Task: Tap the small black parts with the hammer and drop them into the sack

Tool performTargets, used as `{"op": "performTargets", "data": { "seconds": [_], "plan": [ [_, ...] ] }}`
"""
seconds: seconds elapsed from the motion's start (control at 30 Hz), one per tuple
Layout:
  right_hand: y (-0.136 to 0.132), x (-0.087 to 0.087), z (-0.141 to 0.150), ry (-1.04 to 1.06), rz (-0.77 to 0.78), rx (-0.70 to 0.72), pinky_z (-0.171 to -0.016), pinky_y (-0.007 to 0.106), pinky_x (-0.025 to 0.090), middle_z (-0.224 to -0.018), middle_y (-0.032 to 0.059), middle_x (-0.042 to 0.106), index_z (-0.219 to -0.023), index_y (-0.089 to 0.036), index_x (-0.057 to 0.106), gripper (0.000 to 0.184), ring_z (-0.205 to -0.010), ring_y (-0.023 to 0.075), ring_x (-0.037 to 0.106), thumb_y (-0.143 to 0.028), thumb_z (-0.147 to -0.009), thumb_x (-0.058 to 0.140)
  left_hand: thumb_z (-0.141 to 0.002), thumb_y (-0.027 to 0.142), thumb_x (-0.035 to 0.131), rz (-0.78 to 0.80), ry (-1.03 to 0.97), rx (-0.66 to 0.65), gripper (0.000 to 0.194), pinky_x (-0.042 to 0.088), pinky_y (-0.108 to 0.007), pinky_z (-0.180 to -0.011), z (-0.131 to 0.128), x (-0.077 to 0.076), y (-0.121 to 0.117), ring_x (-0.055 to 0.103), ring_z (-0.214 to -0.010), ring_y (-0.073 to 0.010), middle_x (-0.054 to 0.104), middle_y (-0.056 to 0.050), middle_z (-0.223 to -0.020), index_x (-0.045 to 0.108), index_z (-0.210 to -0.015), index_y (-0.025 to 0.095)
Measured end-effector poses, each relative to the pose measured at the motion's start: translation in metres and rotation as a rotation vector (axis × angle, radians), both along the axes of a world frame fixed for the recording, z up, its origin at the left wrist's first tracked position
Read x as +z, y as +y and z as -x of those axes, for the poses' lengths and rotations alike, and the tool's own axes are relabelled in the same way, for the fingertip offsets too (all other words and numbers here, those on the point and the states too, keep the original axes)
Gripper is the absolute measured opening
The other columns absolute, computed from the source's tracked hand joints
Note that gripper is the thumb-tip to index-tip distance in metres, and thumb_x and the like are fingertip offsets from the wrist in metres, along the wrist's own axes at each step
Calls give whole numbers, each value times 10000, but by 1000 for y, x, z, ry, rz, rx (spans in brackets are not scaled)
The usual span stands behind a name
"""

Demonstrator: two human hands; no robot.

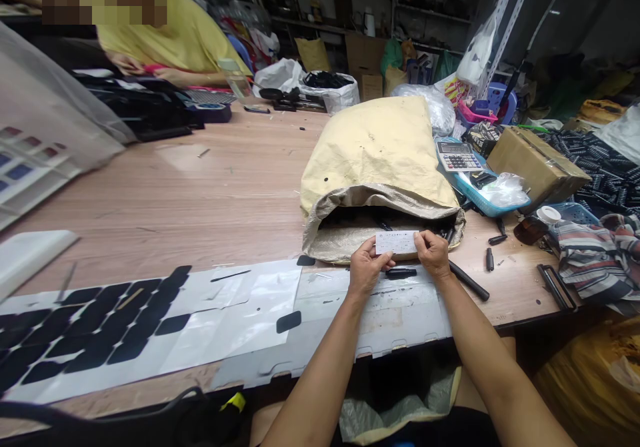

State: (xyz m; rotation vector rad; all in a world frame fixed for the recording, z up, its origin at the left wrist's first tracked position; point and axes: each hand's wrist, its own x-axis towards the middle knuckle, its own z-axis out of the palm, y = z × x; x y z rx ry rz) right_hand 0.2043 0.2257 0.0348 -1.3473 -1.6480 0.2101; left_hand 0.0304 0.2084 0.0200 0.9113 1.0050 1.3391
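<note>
Forearms (pixel 325 367) are stretched toward the open sack (pixel 377 147). A paper slip (pixel 395 242) is pinched by left hand (pixel 367 267) and right hand (pixel 433 254).

The sack (pixel 375 147) is cream yellow; the cloth (pixel 597 254) is striped red, white and grey; the basket (pixel 493 200), light blue.

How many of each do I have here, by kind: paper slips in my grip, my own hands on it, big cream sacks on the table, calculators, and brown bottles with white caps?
Paper slip: 1
Your hands: 2, left hand and right hand
Big cream sack: 1
Calculator: 1
Brown bottle: 1
Total: 6
</note>
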Motion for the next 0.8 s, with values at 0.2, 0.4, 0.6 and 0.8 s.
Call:
{"op": "performTargets", "data": {
  "seconds": [0.2,0.4,0.6,0.8],
  "plan": [
    [0,1,1,4,-6,4,-560,222,383,-546,-23,530,-657,-201,614,387,-511,97,460,-443,-940,508,-633,323,800,-2,10,3,564,491,-202,-467,0,-1,0,656,-516,-125,756,-58,-823,637,-1128,109],
    [-1,2,1,0,1,5,-565,226,390,-556,-17,542,-655,-203,613,398,-516,100,459,-454,-943,500,-630,315,800,1,9,3,559,491,-199,-466,-1,1,0,654,-514,-119,759,-64,-847,641,-1124,106],
    [0,0,0,-1,17,5,-570,223,394,-565,-15,547,-667,-203,619,406,-527,102,474,-472,-944,492,-630,315,801,6,13,9,574,489,-197,-466,0,0,-1,650,-512,-112,762,-75,-872,638,-1137,101],
    [-1,1,0,0,7,13,-569,220,385,-553,-24,528,-663,-198,618,394,-518,95,462,-450,-944,507,-633,294,798,-6,16,2,542,483,-194,-461,-1,-1,0,645,-509,-109,756,-60,-864,639,-1116,109]
  ]
}}
